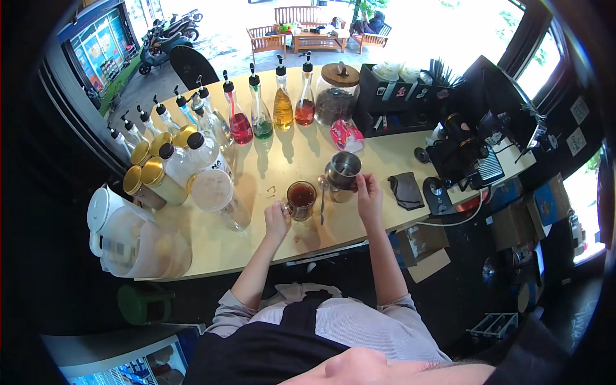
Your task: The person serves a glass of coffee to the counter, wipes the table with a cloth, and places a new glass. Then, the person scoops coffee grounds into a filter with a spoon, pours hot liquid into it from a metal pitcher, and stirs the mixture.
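Though dark the floor [443, 298], pale countertop [279, 160] beneath mug [301, 200].

Looks like glossy glass in the handled mug [300, 214], shiny metal in the milk pitcher [337, 179] right of the mug.

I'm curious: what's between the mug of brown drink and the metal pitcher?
In the head view, a spoon lies on the counter between the mug, held by the left hand, and the metal pitcher, held by the right hand.
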Demonstrator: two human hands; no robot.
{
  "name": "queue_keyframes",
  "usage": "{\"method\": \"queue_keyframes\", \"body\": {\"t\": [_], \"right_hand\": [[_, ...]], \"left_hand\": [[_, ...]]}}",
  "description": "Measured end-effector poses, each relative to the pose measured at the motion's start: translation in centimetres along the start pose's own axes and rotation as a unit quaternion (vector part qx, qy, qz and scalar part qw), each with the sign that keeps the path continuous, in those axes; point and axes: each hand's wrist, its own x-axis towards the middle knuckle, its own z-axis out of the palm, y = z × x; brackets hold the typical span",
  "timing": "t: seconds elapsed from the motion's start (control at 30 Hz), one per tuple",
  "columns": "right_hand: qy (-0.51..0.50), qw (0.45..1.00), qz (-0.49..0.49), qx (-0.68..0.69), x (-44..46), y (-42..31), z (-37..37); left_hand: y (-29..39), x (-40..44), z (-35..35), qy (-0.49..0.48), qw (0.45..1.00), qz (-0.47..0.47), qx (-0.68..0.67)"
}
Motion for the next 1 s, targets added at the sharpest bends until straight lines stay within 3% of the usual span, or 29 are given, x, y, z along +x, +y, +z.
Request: {"method": "queue_keyframes", "body": {"t": [0.13, 0.57, 0.63, 0.77, 0.97, 1.0], "right_hand": [[0.031, 0.995, 0.014, -0.096, -0.1, 2.2, -1.2], [0.057, 0.994, 0.027, -0.085, -1.6, 0.9, -1.0], [0.082, 0.995, -0.031, -0.038, -1.1, 2.2, -0.8], [0.080, 0.996, -0.030, -0.037, -0.8, 2.9, -1.0], [0.099, 0.985, 0.006, -0.143, -1.7, -0.2, -0.9], [0.163, 0.951, -0.133, -0.226, -2.4, -1.9, -0.4]], "left_hand": [[-0.3, 0.2, -0.1, 0.002, 1.000, 0.008, 0.001], [-0.4, 0.1, -0.5, 0.006, 1.000, -0.014, -0.003], [-0.9, 0.3, -0.8, -0.004, 1.000, -0.010, -0.006], [-0.3, 0.1, -0.5, -0.008, 1.000, -0.005, -0.002], [0.1, 0.1, 0.4, 0.024, 0.999, 0.009, 0.022], [0.0, 0.2, 0.3, 0.025, 0.999, 0.011, 0.023]]}}
